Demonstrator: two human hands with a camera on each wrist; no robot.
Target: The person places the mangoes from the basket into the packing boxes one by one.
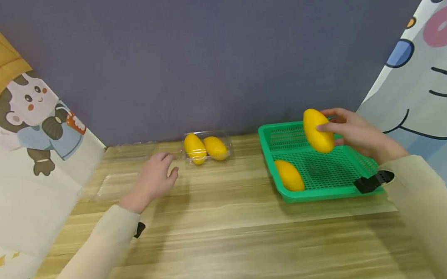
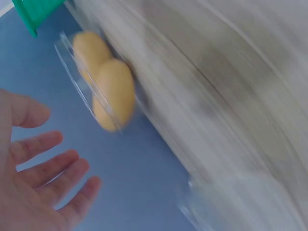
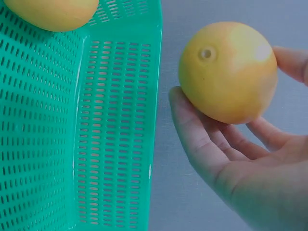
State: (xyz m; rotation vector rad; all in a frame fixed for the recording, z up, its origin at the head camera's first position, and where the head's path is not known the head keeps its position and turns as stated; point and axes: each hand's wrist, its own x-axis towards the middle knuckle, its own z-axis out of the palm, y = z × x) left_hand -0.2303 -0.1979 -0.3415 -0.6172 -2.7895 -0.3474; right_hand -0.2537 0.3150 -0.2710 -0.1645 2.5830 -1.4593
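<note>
My right hand (image 1: 352,131) grips a yellow mango (image 1: 318,130) between thumb and fingers, above the green basket (image 1: 286,197). The right wrist view shows the held mango (image 3: 228,72) end-on, its stem scar facing the camera. Another mango (image 1: 289,176) lies in the basket's near left corner. Over the table's left part, my left hand (image 1: 155,178) hovers with relaxed fingers, holding nothing. Just right of it stands a clear plastic box (image 1: 228,145) with two mangoes (image 1: 205,148) inside. In the left wrist view these mangoes (image 2: 114,94) look blurred.
At the table's left lies another clear plastic container (image 1: 116,181), hard to make out. A dark wall panel (image 1: 212,61) closes off the back. Cartoon-printed panels (image 1: 38,106) flank both sides. The wooden tabletop (image 1: 228,247) stretches in front.
</note>
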